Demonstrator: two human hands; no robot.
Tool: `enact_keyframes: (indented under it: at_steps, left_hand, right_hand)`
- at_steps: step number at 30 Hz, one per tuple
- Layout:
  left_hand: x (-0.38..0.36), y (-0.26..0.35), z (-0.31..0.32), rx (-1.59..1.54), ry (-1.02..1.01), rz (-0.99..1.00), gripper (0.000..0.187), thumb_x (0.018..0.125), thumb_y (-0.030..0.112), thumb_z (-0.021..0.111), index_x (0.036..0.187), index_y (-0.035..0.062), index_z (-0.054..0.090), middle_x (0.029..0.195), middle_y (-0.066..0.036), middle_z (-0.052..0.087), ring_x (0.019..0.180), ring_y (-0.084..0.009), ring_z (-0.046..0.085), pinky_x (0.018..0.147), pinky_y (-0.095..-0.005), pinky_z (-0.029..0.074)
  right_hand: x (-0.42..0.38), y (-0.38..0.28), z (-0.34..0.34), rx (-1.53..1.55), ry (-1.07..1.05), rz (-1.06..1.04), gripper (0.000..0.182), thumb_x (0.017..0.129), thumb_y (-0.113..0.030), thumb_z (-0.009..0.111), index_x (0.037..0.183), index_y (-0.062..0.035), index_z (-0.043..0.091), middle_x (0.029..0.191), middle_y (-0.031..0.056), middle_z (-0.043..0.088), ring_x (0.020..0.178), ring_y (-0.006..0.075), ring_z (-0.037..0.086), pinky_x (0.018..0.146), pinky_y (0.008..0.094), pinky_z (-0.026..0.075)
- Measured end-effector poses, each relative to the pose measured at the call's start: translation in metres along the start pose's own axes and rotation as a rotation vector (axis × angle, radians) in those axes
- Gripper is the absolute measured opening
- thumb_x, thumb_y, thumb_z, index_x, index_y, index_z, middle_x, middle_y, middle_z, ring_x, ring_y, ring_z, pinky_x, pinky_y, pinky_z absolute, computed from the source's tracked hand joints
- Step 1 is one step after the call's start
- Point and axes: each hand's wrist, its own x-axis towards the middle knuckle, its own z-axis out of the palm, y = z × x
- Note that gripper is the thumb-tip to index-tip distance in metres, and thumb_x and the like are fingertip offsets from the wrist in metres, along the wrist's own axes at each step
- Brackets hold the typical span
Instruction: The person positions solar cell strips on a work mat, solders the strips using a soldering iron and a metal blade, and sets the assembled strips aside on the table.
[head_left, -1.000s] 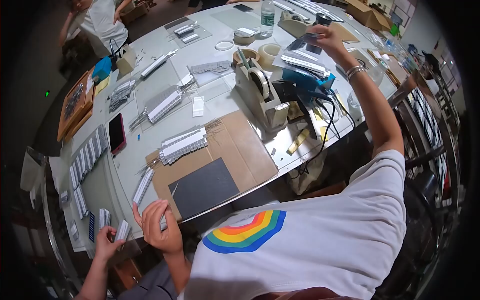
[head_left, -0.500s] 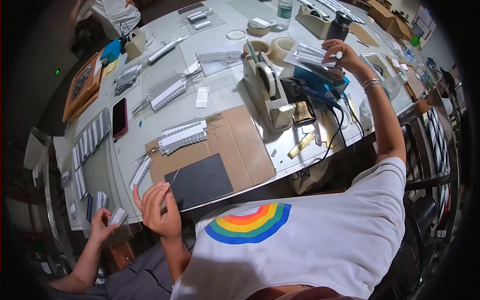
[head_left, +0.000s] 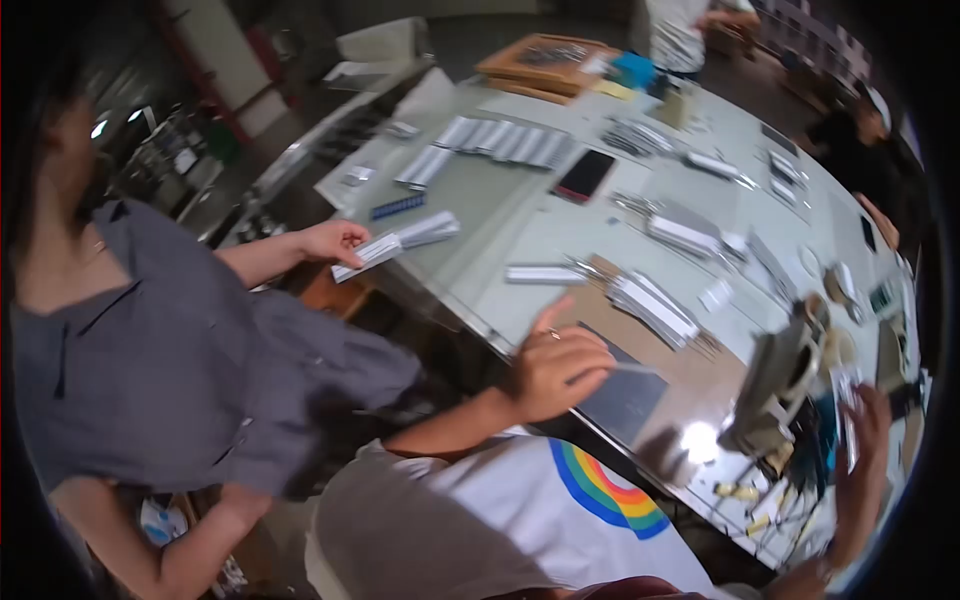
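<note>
My left hand (head_left: pixel 560 372) is closed on a thin grey stick (head_left: pixel 635 368) whose end points right over the dark grey mat (head_left: pixel 620 395). The index finger is stretched out. Beyond the mat, a bundle of grey-and-white strips with wire ends (head_left: pixel 652 308) lies on brown cardboard (head_left: pixel 715 372). A single white strip piece (head_left: pixel 545 273) rests near my raised index finger. At the far right, my right hand (head_left: pixel 868 425) is blurred, its fingers around the edge of some white strips (head_left: pixel 845 388) above a blue object.
A person in grey (head_left: pixel 180 350) stands close on my left, a hand (head_left: pixel 335 243) holding white strips (head_left: pixel 368 258). A tape dispenser (head_left: pixel 770 385) stands between the cardboard and my right hand. A phone (head_left: pixel 585 176), more strips (head_left: pixel 505 140) and wooden trays (head_left: pixel 545 60) are farther off.
My view has swung left, bringing the person in grey into full view. My left hand still has the stick; my right hand stays at the white strips.
</note>
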Motion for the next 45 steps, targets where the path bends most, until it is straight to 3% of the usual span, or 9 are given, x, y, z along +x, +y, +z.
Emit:
enact_keyframes:
  at_steps: [3,4,5,11,15,18,21,28,45]
  left_hand:
    - [-0.006,-0.005,-0.005,-0.082,-0.008,-0.014,0.015,0.074,0.0,0.076,0.085,0.0088,0.073,0.085,-0.003,0.073,0.087,-0.0189,0.072,0.111,-0.0534,0.036]
    - [-0.005,-0.009,-0.009,-0.114,-0.02,-0.04,0.015,0.075,0.0,0.076,0.086,0.0083,0.073,0.085,-0.003,0.073,0.087,-0.0191,0.072,0.111,-0.053,0.036]
    - [-0.007,-0.01,-0.012,-0.156,-0.033,-0.076,0.014,0.076,0.001,0.076,0.087,0.0078,0.073,0.085,-0.003,0.073,0.087,-0.0192,0.072,0.111,-0.0526,0.036]
    - [-0.018,-0.032,-0.058,-0.354,0.023,-0.437,0.008,0.084,0.005,0.075,0.09,0.0019,0.072,0.084,-0.006,0.071,0.083,-0.0101,0.065,0.109,-0.0382,0.041]
    - [-0.015,-0.059,-0.11,-0.449,0.373,-0.697,0.013,0.085,0.003,0.076,0.096,-0.0025,0.072,0.088,-0.003,0.071,0.083,-0.0077,0.062,0.076,-0.024,0.051]
    - [-0.027,-0.111,-0.143,-0.149,0.503,-0.603,0.015,0.09,0.0,0.07,0.104,-0.0058,0.068,0.095,-0.005,0.07,0.082,-0.0075,0.064,0.074,-0.0207,0.052]
    - [-0.028,-0.139,-0.156,0.516,0.318,-0.287,0.006,0.086,0.005,0.074,0.091,0.0028,0.072,0.088,-0.002,0.073,0.078,-0.0115,0.068,0.094,-0.0371,0.049]
    - [-0.047,-0.166,-0.139,0.856,0.164,-0.06,0.013,0.074,0.008,0.076,0.084,0.0152,0.071,0.088,0.005,0.07,0.087,-0.0161,0.067,0.109,-0.054,0.033]
    - [-0.084,-0.097,-0.07,0.425,-0.035,-0.173,0.022,0.076,0.012,0.078,0.096,0.0088,0.071,0.106,-0.003,0.067,0.097,-0.0238,0.065,0.096,-0.0456,0.042]
  right_hand:
    - [0.021,-0.097,0.009,0.509,-0.277,0.196,0.04,0.08,0.0,0.059,0.12,-0.0006,0.059,0.122,0.0178,0.059,0.12,0.034,0.056,0.1,0.0406,0.045]
    - [0.002,-0.088,0.038,0.718,-0.418,0.004,0.063,0.088,-0.006,0.067,0.146,-0.0138,0.043,0.147,0.014,0.045,0.138,0.0312,0.042,0.118,0.0479,0.032]
    - [0.019,-0.116,0.014,0.258,-0.423,-0.369,0.059,0.079,-0.003,0.066,0.137,-0.0092,0.054,0.133,0.0175,0.055,0.126,0.0369,0.049,0.108,0.0489,0.039]
    - [0.021,-0.135,0.029,0.233,-0.482,-0.231,0.048,0.087,-0.014,0.063,0.134,-0.0047,0.056,0.137,0.0201,0.053,0.13,0.0394,0.047,0.109,0.0483,0.037]
    - [0.026,-0.141,0.031,0.31,-0.523,-0.077,0.05,0.092,-0.027,0.059,0.137,-0.0035,0.055,0.14,0.0229,0.051,0.13,0.0406,0.047,0.112,0.0493,0.034]
    - [0.018,-0.141,0.046,0.291,-0.443,-0.072,0.047,0.087,-0.021,0.063,0.129,-0.0009,0.056,0.131,0.0212,0.056,0.125,0.0408,0.051,0.107,0.0477,0.039]
    - [0.021,-0.137,0.057,0.343,-0.448,-0.062,0.053,0.086,-0.028,0.064,0.129,0.0006,0.055,0.132,0.0195,0.057,0.125,0.0423,0.051,0.107,0.0507,0.039]
    - [0.047,-0.148,0.078,0.426,-0.471,-0.043,0.054,0.08,-0.017,0.068,0.129,0.0006,0.055,0.132,0.0196,0.058,0.124,0.0422,0.052,0.105,0.0491,0.04]
    - [0.062,-0.159,0.121,0.727,-0.528,-0.094,0.06,0.068,-0.003,0.076,0.124,0.0021,0.057,0.126,0.0195,0.06,0.117,0.0423,0.054,0.099,0.0467,0.045]
